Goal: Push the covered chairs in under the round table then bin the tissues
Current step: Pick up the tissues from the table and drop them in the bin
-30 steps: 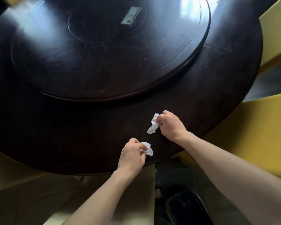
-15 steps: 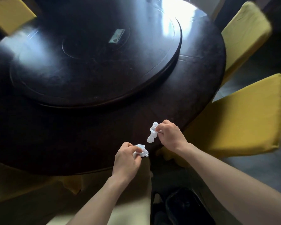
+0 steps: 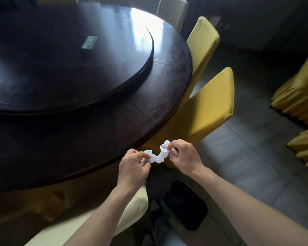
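My left hand [image 3: 134, 167] and my right hand [image 3: 184, 157] each pinch a crumpled white tissue [image 3: 158, 154]; the two wads touch between the hands, just off the near right edge of the dark round table [image 3: 158, 103]. Straight below them a black bin [image 3: 184, 206] stands on the floor. A yellow covered chair [image 3: 208, 107] is pushed in at the table's right side, with another yellow one [image 3: 203, 43] behind it. A pale covered chair [image 3: 132, 205] sits under my left forearm at the near edge.
A raised turntable [image 3: 69, 68] fills the table's middle, with a small grey card [image 3: 89, 42] lying on it. More yellow covered chairs [image 3: 300, 93] stand at the far right across grey floor tiles. A pale chair [image 3: 172, 9] is at the table's far side.
Both hands lifted the tissues off the table and drew back past its edge, coming together over the bin. My view swung right, bringing the bin and right-hand chairs into sight.
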